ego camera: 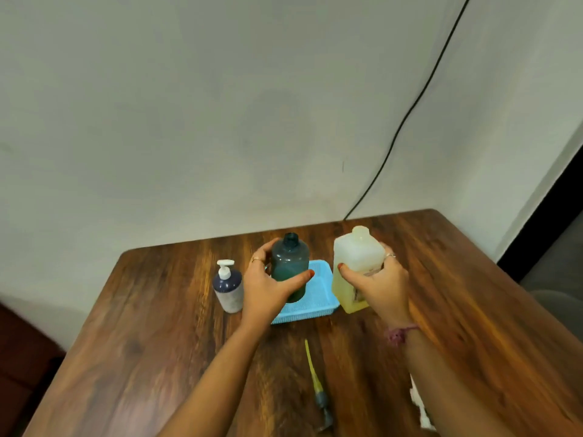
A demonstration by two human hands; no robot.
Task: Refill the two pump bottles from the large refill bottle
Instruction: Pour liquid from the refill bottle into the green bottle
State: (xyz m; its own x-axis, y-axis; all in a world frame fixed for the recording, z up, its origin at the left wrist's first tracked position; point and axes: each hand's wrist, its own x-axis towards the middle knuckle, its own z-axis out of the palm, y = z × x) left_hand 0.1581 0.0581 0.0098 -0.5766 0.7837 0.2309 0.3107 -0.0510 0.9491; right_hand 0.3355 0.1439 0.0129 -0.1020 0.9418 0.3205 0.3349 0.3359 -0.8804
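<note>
Head view is showing both hands up over the wooden table (457, 294): the left hand (271, 288) is wrapping around the teal pump bottle (289, 266), thumb on the near side and fingers round the far side, and that bottle is standing uncapped in the blue basket (318, 305), its neck open and pointing up. The right hand (380, 287) is gripping the large refill bottle (358, 269) round its lower body, holding it roughly upright just right of the basket, yellowish liquid sitting in its lower part (whether its mouth is capped or open is hard to tell from here). The removed pump head (320, 391) with its yellow dip tube is lying on the table near the person, well apart from the basket. The second pump bottle (227, 288), dark with a white pump on, is standing left of the basket, just beside the left wrist. Risks from here: the teal neck is looking narrow against the refill mouth, so a fast tilt is likely sending liquid down the outside and into the basket mesh; the one-handed low grip on the refill bottle is probably letting it swing as it tips; the left forearm is passing close to the second bottle and could be knocking it over; the basket floor may be letting the teal bottle rock.
</note>
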